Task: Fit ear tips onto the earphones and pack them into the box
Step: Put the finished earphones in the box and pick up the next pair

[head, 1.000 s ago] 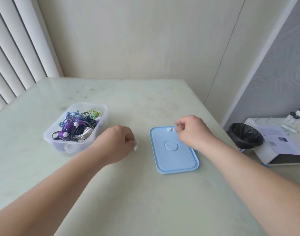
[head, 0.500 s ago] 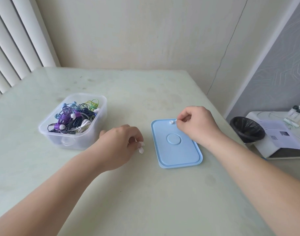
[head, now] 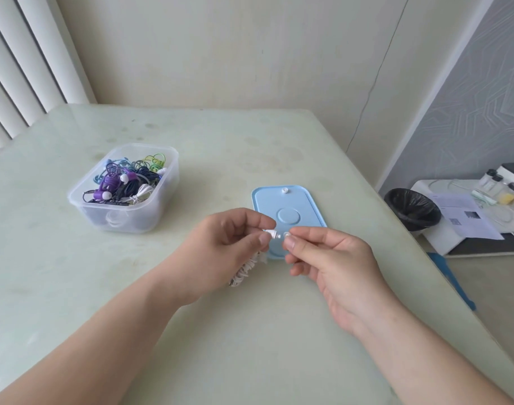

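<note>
The left hand pinches a white earbud between thumb and forefinger, its bundled cable half hidden beneath the palm. The right hand pinches a tiny ear tip, hard to make out, just beside the earbud above the blue lid on the desk.

At your ten o'clock, the clear, slightly frosted plastic box holds glossy coloured cables. The pale green table top looks smooth and faintly shiny, with dull stains. The light blue plastic lid at twelve o'clock looks matt.
</note>
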Demonstrator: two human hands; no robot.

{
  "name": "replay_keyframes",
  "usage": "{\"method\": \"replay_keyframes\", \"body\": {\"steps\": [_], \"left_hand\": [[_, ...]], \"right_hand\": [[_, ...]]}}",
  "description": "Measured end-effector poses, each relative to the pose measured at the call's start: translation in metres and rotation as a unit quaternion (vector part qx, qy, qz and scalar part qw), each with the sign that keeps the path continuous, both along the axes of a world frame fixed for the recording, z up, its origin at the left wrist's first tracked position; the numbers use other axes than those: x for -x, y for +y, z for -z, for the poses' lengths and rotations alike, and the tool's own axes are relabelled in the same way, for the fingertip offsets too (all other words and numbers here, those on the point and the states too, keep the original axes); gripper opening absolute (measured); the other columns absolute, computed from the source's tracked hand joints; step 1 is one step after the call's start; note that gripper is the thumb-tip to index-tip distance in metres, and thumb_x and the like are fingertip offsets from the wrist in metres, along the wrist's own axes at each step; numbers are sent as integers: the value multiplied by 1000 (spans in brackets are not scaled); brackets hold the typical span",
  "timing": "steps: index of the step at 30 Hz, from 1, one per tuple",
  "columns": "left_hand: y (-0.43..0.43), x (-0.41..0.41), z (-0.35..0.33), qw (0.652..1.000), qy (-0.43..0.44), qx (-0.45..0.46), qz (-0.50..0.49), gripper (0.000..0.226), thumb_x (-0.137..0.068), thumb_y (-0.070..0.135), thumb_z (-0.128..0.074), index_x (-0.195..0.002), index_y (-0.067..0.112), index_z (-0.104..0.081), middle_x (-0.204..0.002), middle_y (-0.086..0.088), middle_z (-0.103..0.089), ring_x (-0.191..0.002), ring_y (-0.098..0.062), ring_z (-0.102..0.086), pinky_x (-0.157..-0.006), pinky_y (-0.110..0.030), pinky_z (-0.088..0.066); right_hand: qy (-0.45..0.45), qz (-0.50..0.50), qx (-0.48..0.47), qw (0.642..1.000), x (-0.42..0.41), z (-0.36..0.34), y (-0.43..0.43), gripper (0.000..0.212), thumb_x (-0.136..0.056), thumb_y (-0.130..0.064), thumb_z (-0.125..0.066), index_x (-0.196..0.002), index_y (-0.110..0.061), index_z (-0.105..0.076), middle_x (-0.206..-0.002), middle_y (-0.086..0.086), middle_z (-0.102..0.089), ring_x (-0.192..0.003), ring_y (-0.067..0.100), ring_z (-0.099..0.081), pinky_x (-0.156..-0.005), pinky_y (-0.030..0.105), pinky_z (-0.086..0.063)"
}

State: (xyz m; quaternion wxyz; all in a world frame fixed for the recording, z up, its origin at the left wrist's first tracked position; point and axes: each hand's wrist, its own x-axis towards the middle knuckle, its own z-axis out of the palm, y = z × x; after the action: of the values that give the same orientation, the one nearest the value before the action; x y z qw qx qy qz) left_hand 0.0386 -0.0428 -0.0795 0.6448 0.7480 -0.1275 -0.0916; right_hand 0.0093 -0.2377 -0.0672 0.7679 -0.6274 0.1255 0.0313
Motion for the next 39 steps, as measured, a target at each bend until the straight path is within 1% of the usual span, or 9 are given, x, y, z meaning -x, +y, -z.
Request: {"method": "replay_keyframes", "body": {"steps": [2,5,8,11,13,20,25,31,39], "left_hand": [[0,1,2,1000,0,3,-3,12,-100,13,-67,-110,13,-72,-94,-5,-77,-85,-17,-71,-79,-37,-54],[0,1,3,1000,-11,0,10,9,-100,12,-67,-107,9,-71,-97,-11,-78,-87,-20,-72,-81,-42,-56],[0,1,3,1000,-15,19,15,9,-100,7,-64,-108,5,-69,-92,-8,-77,-85,-20,-73,-78,-31,-56],[-3,3,3,999,-17,27,14,9,-100,8,-65,-108,5,-69,-95,-11,-77,-88,-27,-74,-82,-42,-57],[-4,3,5,1000,-17,25,5,8,-100,10,-66,-106,7,-70,-95,-12,-77,-88,-29,-73,-81,-47,-55],[-6,4,6,1000,-18,13,-16,8,-99,14,-68,-104,8,-69,-90,-8,-78,-74,-17,-71,-64,-27,-50],[-10,5,6,999,-19,14,-28,8,-99,13,-67,-103,6,-68,-82,-4,-76,-57,-6,-61,-52,-17,-43],[-10,5,7,999,-20,15,-32,9,-99,16,-68,-102,7,-68,-82,-3,-75,-57,-6,-60,-52,-16,-42],[-10,3,9,998,-19,38,-35,9,-99,15,-68,-104,8,-68,-88,-2,-77,-76,-10,-68,-65,-19,-48]], "right_hand": [[-1,4,-20,1000,0,2,2,17,-80,2,-81,-97,0,-77,-79,15,-75,-69,22,-69,-62,30,-54],[-11,5,-29,1000,0,4,4,16,-79,3,-81,-94,0,-76,-81,16,-76,-68,21,-70,-59,29,-52],[-12,-6,-24,1000,-2,6,4,16,-77,2,-81,-92,-2,-77,-80,16,-76,-68,20,-69,-60,31,-48],[-12,-13,-24,1000,-3,7,3,17,-76,2,-82,-92,-3,-77,-82,18,-75,-66,20,-67,-59,31,-44],[-12,-18,-23,999,-3,7,3,18,-76,1,-81,-93,-4,-77,-84,19,-75,-66,20,-66,-59,31,-43],[-27,-19,-15,999,-3,10,3,13,-79,1,-80,-89,-7,-79,-85,18,-76,-68,20,-65,-58,31,-42],[-34,-19,-6,999,-3,11,2,12,-80,0,-80,-90,-6,-78,-87,22,-76,-69,21,-65,-57,31,-42],[-42,-19,10,999,-3,13,4,10,-82,-2,-80,-91,-6,-79,-89,23,-77,-69,20,-67,-57,32,-42],[-59,-35,11,998,-2,12,1,12,-88,-1,-72,-98,-7,-77,-95,15,-78,-71,21,-68,-54,32,-44]]}}
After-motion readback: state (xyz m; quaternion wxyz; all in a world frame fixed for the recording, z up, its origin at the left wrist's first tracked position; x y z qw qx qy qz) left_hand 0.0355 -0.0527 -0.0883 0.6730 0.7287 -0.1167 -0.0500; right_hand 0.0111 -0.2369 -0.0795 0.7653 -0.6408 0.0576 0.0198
